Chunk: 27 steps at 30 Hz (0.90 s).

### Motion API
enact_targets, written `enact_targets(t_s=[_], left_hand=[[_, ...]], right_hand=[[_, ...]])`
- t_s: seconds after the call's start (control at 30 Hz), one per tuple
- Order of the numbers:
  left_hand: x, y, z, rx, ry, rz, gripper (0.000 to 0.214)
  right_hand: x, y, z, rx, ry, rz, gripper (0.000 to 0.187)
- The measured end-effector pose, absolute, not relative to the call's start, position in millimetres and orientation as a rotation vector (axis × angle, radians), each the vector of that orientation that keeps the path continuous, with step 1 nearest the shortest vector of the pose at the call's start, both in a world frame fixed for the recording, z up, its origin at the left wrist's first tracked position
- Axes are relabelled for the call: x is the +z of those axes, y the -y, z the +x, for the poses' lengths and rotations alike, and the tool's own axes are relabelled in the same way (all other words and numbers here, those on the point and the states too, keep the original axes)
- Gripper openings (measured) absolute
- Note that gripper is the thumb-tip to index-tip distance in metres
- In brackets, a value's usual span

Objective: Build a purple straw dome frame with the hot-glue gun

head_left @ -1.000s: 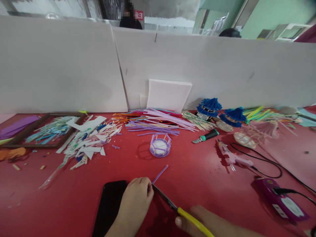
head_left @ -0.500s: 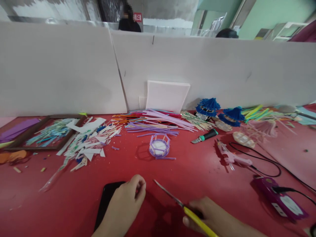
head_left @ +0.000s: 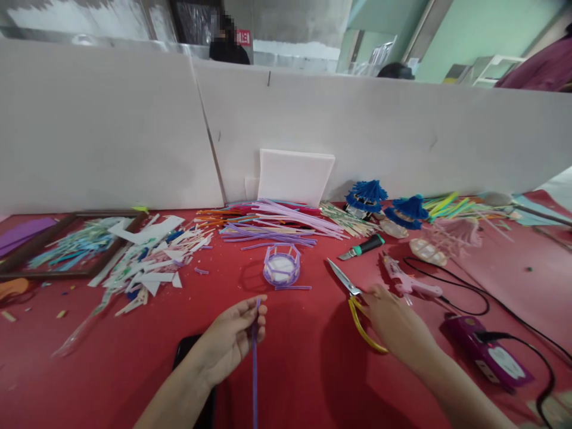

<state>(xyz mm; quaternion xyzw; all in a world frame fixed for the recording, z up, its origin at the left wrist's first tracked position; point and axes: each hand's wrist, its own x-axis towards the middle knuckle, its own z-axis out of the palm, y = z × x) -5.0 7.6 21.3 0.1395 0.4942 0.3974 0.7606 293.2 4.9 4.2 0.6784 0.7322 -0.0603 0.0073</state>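
Observation:
My left hand (head_left: 232, 336) is closed in a pinch on a long purple straw (head_left: 254, 369) that runs down toward me over the red table (head_left: 111, 369). My right hand (head_left: 393, 325) rests on the table with its fingers around the yellow handles of scissors (head_left: 353, 298), whose blades point up and left. A small round purple straw basket (head_left: 281, 268) stands between and beyond both hands. A short cut straw piece (head_left: 294, 288) lies at the basket's foot.
A black phone (head_left: 190, 357) lies under my left wrist. A pink glue gun (head_left: 411, 285), its black cord and a purple power strip (head_left: 489, 354) are right of my right hand. A green-handled knife (head_left: 364, 246), loose straws (head_left: 272, 220), paper scraps (head_left: 147, 259) and a white partition (head_left: 111, 131) lie further back.
My right hand carried the scissors up and right and lowered them onto the table. My left hand moved forward and turned, and now holds a long purple straw pointing toward me.

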Motion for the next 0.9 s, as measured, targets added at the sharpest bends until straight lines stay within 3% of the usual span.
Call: enact_targets(t_s=[0.1,0.2,0.3,0.43,0.5,0.67,0.9], left_hand=[[9.1,-12.1,2.5,0.880,-1.077,0.309,0.017],[-2.9,-11.1,9.5,0.853,-1.079,0.345,0.013],[-9.8,-10.9,13.2,0.884,-1.055,0.417,0.025],[-10.0,-14.4,12.9,0.974,-1.044,0.500,0.039],[-9.5,-15.6,12.1,1.013,-1.061,0.527,0.042],[-10.3,-13.3,10.4,1.060,-1.104,0.595,0.040],[-10.6,-11.2,11.1,1.136,-1.132,0.691,0.042]], right_hand=[[7.5,-25.1,251.0,-0.404,-2.559,2.077,0.033],[-5.0,-40.5,216.9,-0.625,-2.677,2.088,0.023],[-21.9,-43.4,206.0,-0.682,-2.732,2.114,0.011],[-33.6,-30.9,204.8,-0.792,-2.787,2.185,0.017],[-34.8,-22.9,199.1,-1.044,-2.792,2.247,0.020],[-34.6,-6.4,173.4,-2.170,-2.552,2.063,0.023],[-34.3,0.6,163.9,-2.581,-2.300,1.918,0.030]])
